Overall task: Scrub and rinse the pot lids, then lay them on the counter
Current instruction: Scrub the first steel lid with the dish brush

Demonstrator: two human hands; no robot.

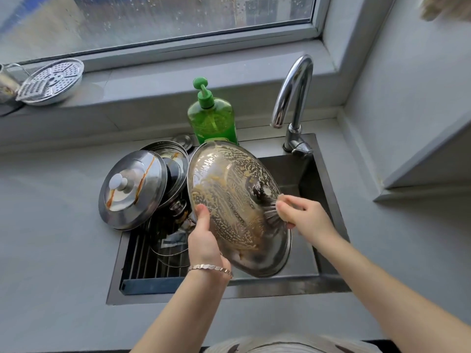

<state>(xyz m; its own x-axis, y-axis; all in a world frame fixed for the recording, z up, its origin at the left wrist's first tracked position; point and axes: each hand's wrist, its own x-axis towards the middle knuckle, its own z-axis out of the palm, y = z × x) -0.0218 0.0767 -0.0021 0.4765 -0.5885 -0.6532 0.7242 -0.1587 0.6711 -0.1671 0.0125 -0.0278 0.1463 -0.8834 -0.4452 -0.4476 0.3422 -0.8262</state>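
Steel lid [229, 194], soapy and grease-streaked in the head view, was held tilted over the sink [293, 171]. Left hand [204, 240] gripped its lower rim, thumb on top; right hand [303, 215] pinched a scourer [271, 212] beside the knob [260, 189]. Likely rigid, light, slippery: rim hold safest.

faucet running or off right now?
Off: no stream falls from the faucet spout into the sink. The left hand grips the sudsy lid; the right hand holds a scourer against it.
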